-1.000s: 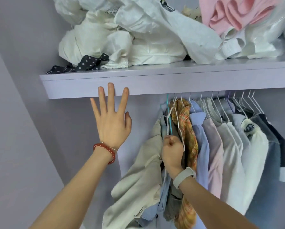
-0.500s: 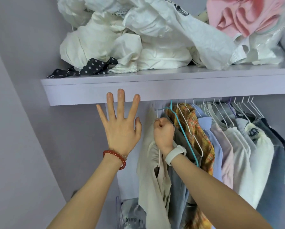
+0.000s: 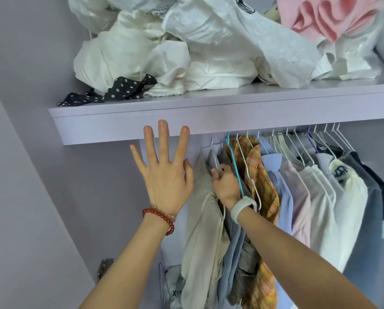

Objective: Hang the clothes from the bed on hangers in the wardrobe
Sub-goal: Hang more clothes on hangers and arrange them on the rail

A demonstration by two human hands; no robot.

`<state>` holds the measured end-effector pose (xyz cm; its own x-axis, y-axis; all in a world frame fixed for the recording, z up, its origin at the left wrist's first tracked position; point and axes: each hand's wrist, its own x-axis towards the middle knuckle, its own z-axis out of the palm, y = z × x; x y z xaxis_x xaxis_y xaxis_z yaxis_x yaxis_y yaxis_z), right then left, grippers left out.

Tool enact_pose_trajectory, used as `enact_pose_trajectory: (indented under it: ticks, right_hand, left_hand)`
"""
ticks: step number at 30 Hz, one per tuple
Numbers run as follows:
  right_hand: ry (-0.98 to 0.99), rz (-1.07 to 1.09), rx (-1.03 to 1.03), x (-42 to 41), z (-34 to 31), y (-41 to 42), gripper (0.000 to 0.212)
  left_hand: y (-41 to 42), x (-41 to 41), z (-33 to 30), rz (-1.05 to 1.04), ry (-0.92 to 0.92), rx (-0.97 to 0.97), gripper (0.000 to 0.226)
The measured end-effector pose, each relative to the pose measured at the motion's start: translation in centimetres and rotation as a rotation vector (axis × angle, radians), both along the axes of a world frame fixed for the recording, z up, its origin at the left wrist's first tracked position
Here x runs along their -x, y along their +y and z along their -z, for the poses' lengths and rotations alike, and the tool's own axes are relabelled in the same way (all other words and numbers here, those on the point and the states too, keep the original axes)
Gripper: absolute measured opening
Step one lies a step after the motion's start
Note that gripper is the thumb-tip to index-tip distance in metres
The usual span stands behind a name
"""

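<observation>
Two hands up: my right hand [image 3: 225, 186], grip pinching the beige garment [image 3: 202, 221] on its hanger at the row's left end; left hand [image 3: 164, 175] spread. Next, release once hooked

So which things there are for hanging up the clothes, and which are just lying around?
For the job:
- right hand gripping a white hanger
- beige garment on it
- left hand, open, fingers spread
- clothes already hung, like the plaid shirt

Just lying about:
- white bundles on the shelf
- polka-dot cloth
- pink fabric
</observation>
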<state>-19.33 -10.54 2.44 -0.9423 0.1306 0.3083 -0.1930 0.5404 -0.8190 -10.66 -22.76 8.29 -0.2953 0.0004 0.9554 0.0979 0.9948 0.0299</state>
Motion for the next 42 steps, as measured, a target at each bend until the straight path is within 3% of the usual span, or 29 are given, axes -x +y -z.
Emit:
enact_pose_trajectory:
  ticks: [4, 8, 12, 16, 22, 29, 35, 42]
  right_hand:
    - [0.261, -0.108, 0.002, -5.5, 1.0, 2.0, 0.043]
    - [0.447, 0.015, -0.185, -10.9, 3.4, 8.1, 0.039]
    - [0.3, 0.267, -0.495, -16.5, 7.8, 16.7, 0.037]
    - [0.008, 0.47, -0.615, -25.2, 12.6, 24.7, 0.04]
    - [-0.395, 0.805, -0.479, -42.4, 18.3, 34.4, 0.039]
    - [-0.61, 1.183, -0.311, -64.5, 22.9, 43.7, 0.041]
    - [-0.768, 1.54, -0.089, -80.8, 25.8, 47.3, 0.04]
    - [-0.896, 1.844, 0.184, -93.2, 28.2, 49.1, 0.039]
  left_hand:
    - [1.5, -0.9, 3.8, 0.143, -0.112, -0.117, 0.068]
    - [4.7, -1.7, 8.8, 0.268, -0.351, -0.147, 0.058]
    - [10.7, -3.3, 13.0, 0.419, -0.536, -0.015, 0.05]
    - [18.8, -7.5, 17.4, 0.64, -0.701, 0.123, 0.046]
    - [32.6, -18.6, 23.2, 1.016, -0.941, 0.357, 0.041]
    - [50.2, -36.2, 26.6, 1.342, -1.157, 0.704, 0.043]
    - [62.2, -51.5, 29.2, 1.686, -1.082, 0.992, 0.041]
    - [70.2, -64.8, 34.4, 1.824, -1.031, 1.4, 0.049]
